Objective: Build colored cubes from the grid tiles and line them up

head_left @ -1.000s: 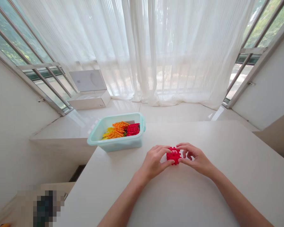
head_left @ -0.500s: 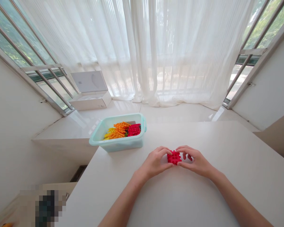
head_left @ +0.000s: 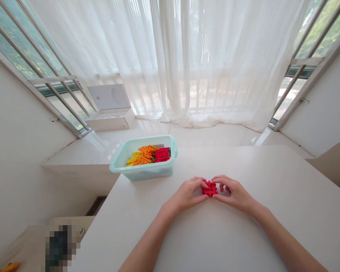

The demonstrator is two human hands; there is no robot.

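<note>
Head view, the only one here. The left hand (head_left: 184, 195) and right hand (head_left: 235, 193) sit close together at the near middle of the white counter (head_left: 215, 241), forearms coming in from 7 and 5 o'clock. Both grips are closed on a red interlocking plastic block cluster (head_left: 210, 188), left fingers on its left side, right fingers and thumb on its right side (whether it touches the counter can't be told from this angle). The cluster sits between the hands, with its lattice gaps showing on top.

At about 10 o'clock from the hands, near the far edge of the counter, is a pale aqua plastic bin (head_left: 143, 174) with a handle at its right end. It holds orange pieces (head_left: 144, 156), red pieces (head_left: 162, 155) and yellow pieces (head_left: 132, 158), all sorted loosely into rows.

Beyond the counter at 11 o'clock, a white box (head_left: 109, 121) with its lid standing open rests on a white ledge (head_left: 209, 134). A sheer white curtain (head_left: 215, 68) fills 12 o'clock. A pixelated patch (head_left: 61, 245) covers part of the view at 7 o'clock.
</note>
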